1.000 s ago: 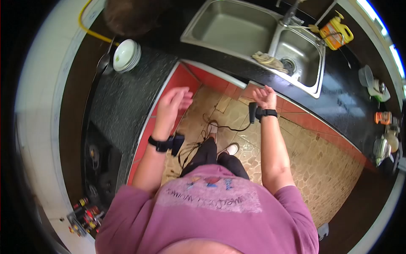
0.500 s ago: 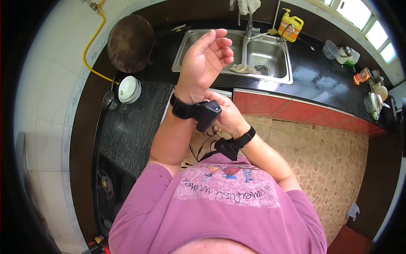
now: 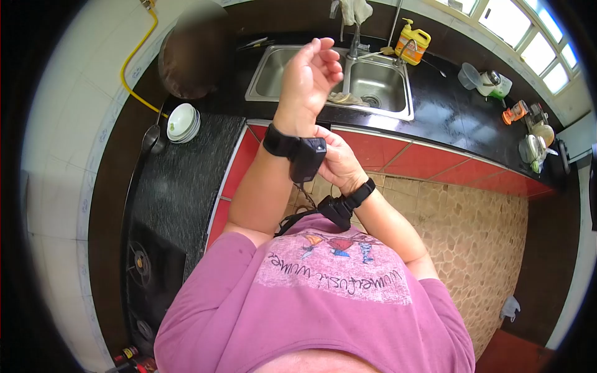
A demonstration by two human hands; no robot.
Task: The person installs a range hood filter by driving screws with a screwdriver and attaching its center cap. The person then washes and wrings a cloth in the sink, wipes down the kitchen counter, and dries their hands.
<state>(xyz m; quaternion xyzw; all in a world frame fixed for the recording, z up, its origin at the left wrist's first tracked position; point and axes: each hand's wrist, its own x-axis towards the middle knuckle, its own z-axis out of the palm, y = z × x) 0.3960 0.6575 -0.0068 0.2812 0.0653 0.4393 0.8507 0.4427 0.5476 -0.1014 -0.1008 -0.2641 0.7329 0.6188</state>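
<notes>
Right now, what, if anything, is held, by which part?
Left hand: nothing. Right hand: fingers at the side of the boxy black wrist device; grip cannot be told.

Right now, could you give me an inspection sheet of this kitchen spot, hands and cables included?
Surface: dark counter, shiny in patches; wet or just glossy, cannot tell.
Things being handled: black wrist device, strapped to the left wrist.
Clutter: stacked bowls, yellow bottle, cloth at the sink.
Left hand: raised, fingers loosely curled, nothing held.
Right hand: at the device, fingertips partly hidden.
Cables: dark cable below the device; far end not visible.
Surroundings: red cabinets, patterned floor, bright window.
</notes>
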